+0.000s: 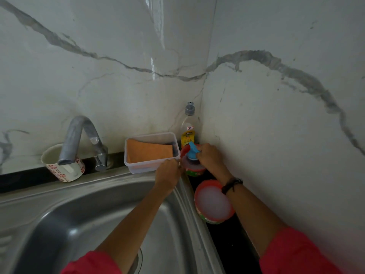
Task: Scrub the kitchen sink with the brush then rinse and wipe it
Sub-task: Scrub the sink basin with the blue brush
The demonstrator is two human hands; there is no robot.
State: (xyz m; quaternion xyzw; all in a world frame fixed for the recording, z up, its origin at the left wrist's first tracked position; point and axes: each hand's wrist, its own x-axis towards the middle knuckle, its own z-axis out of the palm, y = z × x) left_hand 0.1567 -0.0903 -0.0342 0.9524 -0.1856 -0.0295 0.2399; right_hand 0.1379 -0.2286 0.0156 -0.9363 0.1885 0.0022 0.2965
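Our right hand (210, 155) grips the blue-handled brush (192, 153) over an open red tub (192, 169) in the counter's back right corner. Our left hand (169, 173) curls on the tub's rim at the sink (83, 204) edge. A clear tray (138, 167), soap bottle (188, 131) and lidded tub (214, 202) crowd it.

dim, soft light | wall glare | edges bowed, perhaps blurred

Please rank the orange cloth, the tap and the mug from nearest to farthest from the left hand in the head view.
From the left hand:
1. Orange cloth, in the tray just above it.
2. Tap, further left.
3. Mug, leftmost, behind the spout.
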